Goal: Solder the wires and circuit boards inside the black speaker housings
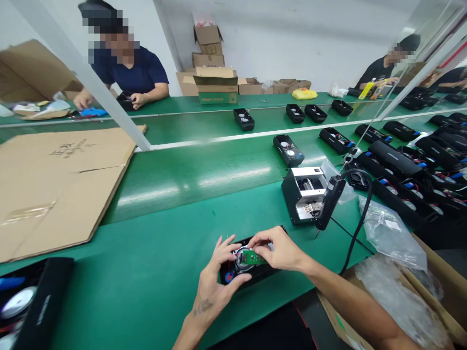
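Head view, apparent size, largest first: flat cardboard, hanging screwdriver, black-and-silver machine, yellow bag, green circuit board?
1. Flat cardboard
2. Black-and-silver machine
3. Hanging screwdriver
Unranked, smallest: yellow bag and green circuit board look alike; the bag is farther off and fingers partly cover the board.

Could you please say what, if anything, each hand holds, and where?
The right hand pinches the green circuit board by its right end; the left hand spans the left part of the black case, grip unclear.
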{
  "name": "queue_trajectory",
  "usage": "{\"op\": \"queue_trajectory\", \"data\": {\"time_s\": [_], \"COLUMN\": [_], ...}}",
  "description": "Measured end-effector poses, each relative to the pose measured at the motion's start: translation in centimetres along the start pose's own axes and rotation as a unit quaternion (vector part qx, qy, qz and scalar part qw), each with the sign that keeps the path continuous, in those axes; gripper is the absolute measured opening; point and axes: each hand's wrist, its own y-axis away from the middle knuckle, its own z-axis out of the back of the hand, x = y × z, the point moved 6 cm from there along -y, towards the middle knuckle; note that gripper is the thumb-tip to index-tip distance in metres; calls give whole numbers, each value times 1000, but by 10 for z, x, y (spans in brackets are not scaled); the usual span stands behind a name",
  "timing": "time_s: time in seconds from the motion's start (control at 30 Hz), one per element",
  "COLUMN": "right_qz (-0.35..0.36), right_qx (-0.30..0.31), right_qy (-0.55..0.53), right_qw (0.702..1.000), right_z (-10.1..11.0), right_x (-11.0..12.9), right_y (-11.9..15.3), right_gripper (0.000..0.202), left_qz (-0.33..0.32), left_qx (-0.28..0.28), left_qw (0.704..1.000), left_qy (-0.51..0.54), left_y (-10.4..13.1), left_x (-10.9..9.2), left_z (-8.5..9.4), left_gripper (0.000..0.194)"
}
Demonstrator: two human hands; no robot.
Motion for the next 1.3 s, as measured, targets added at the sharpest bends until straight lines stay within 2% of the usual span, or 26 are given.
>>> {"op": "queue_trajectory", "data": {"time_s": [0.1,0.17,0.3,0.5,0.8,0.97,1.03,1.13,1.2,1.3], "right_qz": [-24,-46,-95,-157,-159,-151,-139,-115,-103,-81], "right_qx": [-2,-1,4,19,18,19,0,-61,-100,-142], "right_qy": [-70,-115,-193,-277,-326,-316,-291,-238,-213,-202], "right_qw": [997,992,977,948,932,936,947,962,966,966], "right_z": [-12,-20,-27,-30,-32,-31,-29,-26,-27,-30], "right_x": [-8,-17,-35,-51,-53,-54,-53,-51,-49,-48], "right_y": [0,-1,-4,-4,-3,-3,-2,2,6,13], "right_gripper": [20,21,24,26,25,28,27,24,23,21], "left_qz": [103,125,106,36,54,41,42,63,98,187], "left_qx": [-24,-14,16,45,59,58,60,55,46,27], "left_qw": [993,991,992,997,996,997,997,996,994,982], "left_qy": [43,51,64,59,30,20,18,13,5,-2], "left_y": [-1,-3,-9,-13,-11,-12,-13,-14,-13,-8], "left_x": [12,15,18,22,29,29,25,15,8,5], "left_z": [0,-1,1,0,-5,-4,-5,-6,-8,-12], "left_gripper": [28,22,18,17,20,20,20,24,25,26]}}
